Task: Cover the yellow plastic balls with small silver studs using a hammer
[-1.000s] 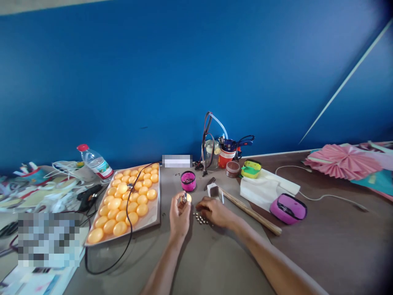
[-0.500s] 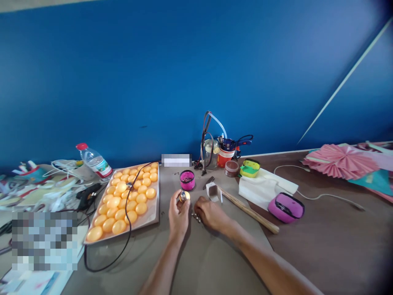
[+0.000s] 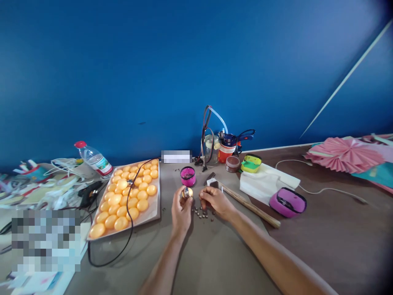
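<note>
My left hand (image 3: 181, 213) is closed around a small yellow-orange ball (image 3: 188, 192), with shiny silver and dark bits on its surface facing up. My right hand (image 3: 215, 200) hovers just right of it, thumb and fingertips pinched together; whatever is between them is too small to make out. Below the right hand, several small metallic beads (image 3: 201, 214) lie scattered on the grey table. Beyond the left hand stands a round pink container (image 3: 188, 176) with small dark and shiny pieces inside.
On the left, a white tray (image 3: 156, 205) holds several orange balls, with a black cable (image 3: 130, 235) lying across it. A hammer (image 3: 251, 207) rests right of my hands. Farther right are a white cloth (image 3: 258, 186) and a purple pouch (image 3: 287, 202). A bottle (image 3: 96, 161) leans behind the tray.
My right hand has risen off the table and turned to a pinch. The beads that were clustered under it are now spread out. The ball stays in my left hand.
</note>
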A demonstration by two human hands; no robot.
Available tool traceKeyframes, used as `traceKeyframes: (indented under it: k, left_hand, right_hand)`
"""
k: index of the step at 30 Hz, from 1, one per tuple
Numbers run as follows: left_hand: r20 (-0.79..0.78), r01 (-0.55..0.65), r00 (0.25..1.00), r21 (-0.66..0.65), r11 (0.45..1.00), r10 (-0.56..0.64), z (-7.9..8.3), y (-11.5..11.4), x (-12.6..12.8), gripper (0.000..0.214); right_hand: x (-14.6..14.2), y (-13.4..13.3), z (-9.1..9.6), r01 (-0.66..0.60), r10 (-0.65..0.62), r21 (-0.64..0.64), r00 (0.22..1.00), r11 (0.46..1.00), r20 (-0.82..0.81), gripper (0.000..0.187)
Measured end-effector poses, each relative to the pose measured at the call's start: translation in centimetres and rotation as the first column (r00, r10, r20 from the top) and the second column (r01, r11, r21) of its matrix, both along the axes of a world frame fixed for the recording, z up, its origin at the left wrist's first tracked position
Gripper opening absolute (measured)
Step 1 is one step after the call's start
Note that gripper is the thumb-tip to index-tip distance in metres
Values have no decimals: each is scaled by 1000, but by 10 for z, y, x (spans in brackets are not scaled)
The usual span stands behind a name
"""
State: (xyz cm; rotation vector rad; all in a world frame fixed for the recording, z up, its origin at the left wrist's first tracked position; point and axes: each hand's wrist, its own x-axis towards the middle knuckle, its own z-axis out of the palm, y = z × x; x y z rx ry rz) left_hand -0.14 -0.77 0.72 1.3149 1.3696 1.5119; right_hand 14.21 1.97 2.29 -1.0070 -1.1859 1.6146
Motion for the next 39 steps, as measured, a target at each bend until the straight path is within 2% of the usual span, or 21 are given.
traceKeyframes:
  k: [2,4,7,9,16,21,26,30,34,39]
  left_hand:
    - [-8,-7,1000,3,1000,7,1,0,0,42]
    - [-17,-12,1000,-2,1000,12,2,-1,1,41]
    - [-29,-24,999,4,1000,24,5,-1,1,40]
    - [-35,-32,999,13,999,32,6,-2,1,40]
    - [-28,-43,999,17,999,43,7,-2,2,39]
    - [-80,-49,996,15,999,50,7,-2,1,38]
    - [-64,-50,997,-1,999,50,5,-2,1,39]
    - [1,-11,1000,-20,1000,11,3,-1,2,41]
    - [10,3,1000,-6,1000,-3,4,-2,3,39]
    - [-9,19,1000,-17,1000,-19,4,-3,4,41]
  right_hand:
    - [0,-1,-2,-25,26,-4,998,1000,57,18]
    - [0,-2,-4,-31,22,45,984,999,178,14]
    - [1,-4,-4,-41,-42,217,929,975,368,9]
    - [3,-6,-2,-90,-57,305,897,948,439,10]
    - [7,-7,1,-238,93,263,880,935,465,11]
    - [9,-5,-1,-199,-6,365,871,909,491,10]
    - [10,-5,6,-148,-5,361,921,921,391,19]
    - [9,-5,13,-45,-5,255,981,966,194,19]
    - [8,-6,13,-66,67,137,998,988,-4,21]
    - [4,-8,14,-21,22,70,1000,997,-14,21]
